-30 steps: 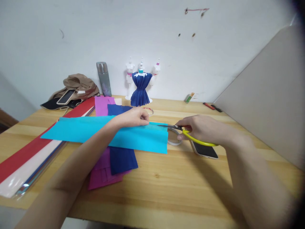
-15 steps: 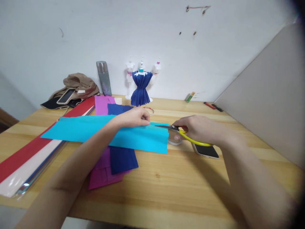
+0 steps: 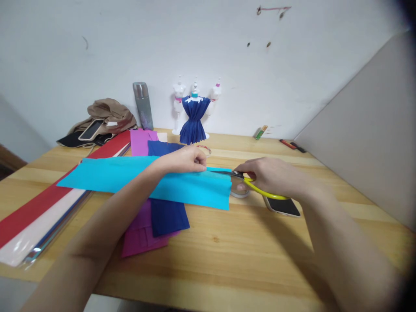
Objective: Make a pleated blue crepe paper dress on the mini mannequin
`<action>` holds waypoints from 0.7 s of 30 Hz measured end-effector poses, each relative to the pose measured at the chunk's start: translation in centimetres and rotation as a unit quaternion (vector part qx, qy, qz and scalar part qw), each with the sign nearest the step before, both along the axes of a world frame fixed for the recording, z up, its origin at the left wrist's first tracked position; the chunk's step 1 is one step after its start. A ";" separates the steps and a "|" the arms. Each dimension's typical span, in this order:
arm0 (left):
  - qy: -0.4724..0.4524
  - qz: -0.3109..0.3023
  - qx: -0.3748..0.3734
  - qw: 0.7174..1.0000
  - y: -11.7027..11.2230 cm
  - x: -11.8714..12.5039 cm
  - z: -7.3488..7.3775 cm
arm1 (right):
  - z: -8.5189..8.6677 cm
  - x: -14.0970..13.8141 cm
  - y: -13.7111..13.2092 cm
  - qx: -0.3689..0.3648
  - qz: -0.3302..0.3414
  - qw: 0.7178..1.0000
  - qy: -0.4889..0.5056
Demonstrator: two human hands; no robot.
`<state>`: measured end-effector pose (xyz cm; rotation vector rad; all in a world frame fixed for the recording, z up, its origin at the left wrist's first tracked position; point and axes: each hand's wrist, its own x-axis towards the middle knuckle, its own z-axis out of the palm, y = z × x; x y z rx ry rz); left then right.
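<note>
A long cyan paper sheet (image 3: 130, 180) lies across the wooden table (image 3: 247, 247). My left hand (image 3: 185, 160) pinches its far edge near the right end, fingers closed on the paper. My right hand (image 3: 269, 175) grips yellow-handled scissors (image 3: 247, 180), whose blades point left and reach into the cyan sheet's right edge just beside my left fingers. Under the cyan sheet lie a dark blue sheet (image 3: 169, 216) and a purple sheet (image 3: 139, 238).
A phone (image 3: 282, 206) and a tape roll (image 3: 239, 190) lie under my right hand. A stack of red and white sheets (image 3: 35, 221) runs along the left. At the back stand small mannequins, one in a blue paper dress (image 3: 194, 119), a flask (image 3: 143, 106) and a bag (image 3: 104, 119).
The scissors and my right hand have slid a little to the left, so the blades reach further into the cyan sheet. My left hand stays pinched on the edge.
</note>
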<state>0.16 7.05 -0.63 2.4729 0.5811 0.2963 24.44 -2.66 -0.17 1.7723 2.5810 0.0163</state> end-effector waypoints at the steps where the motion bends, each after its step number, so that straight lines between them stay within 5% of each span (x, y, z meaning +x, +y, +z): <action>1: 0.002 0.002 0.000 1.000 0.0 0.0 0.0 | 0.0 -0.1 0.0 -0.004 -0.001 1.000 -0.004; 21: 0.006 -0.003 0.007 1.000 0.1 0.0 -0.1 | 0.0 -0.2 0.1 0.009 0.009 1.000 -0.029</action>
